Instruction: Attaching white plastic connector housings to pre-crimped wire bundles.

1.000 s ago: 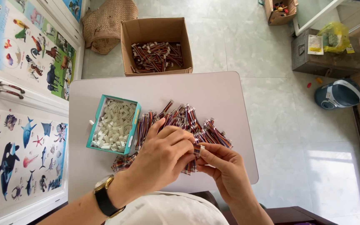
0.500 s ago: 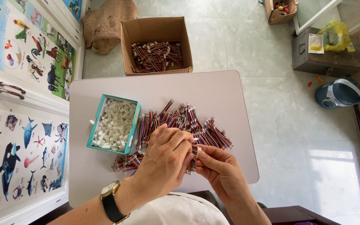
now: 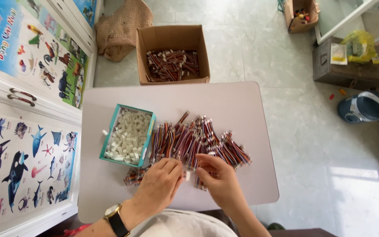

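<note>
Many short multicoloured wire bundles (image 3: pixel 189 138) lie spread over the middle of a pale table (image 3: pixel 224 101). My left hand (image 3: pixel 159 184), with a wristwatch on its wrist, and my right hand (image 3: pixel 218 180) meet at the near edge of the pile. Between their fingertips sits a small white connector piece (image 3: pixel 187 176) attached to a wire bundle; both hands pinch it. A teal box (image 3: pixel 128 135) filled with small white plastic connectors stands just left of the wires, close to my left hand.
A cardboard box (image 3: pixel 172 52) with more wire bundles stands on the tiled floor beyond the table. A woven bag (image 3: pixel 121 26) lies left of it. White cabinet doors with animal posters (image 3: pixel 18 131) run along the left. A crate, a blue appliance (image 3: pixel 364 107) and a small box are at right.
Both hands have slid a little toward me along the pile's near edge, still working together on one wire bundle. The pile and boxes stay put.
</note>
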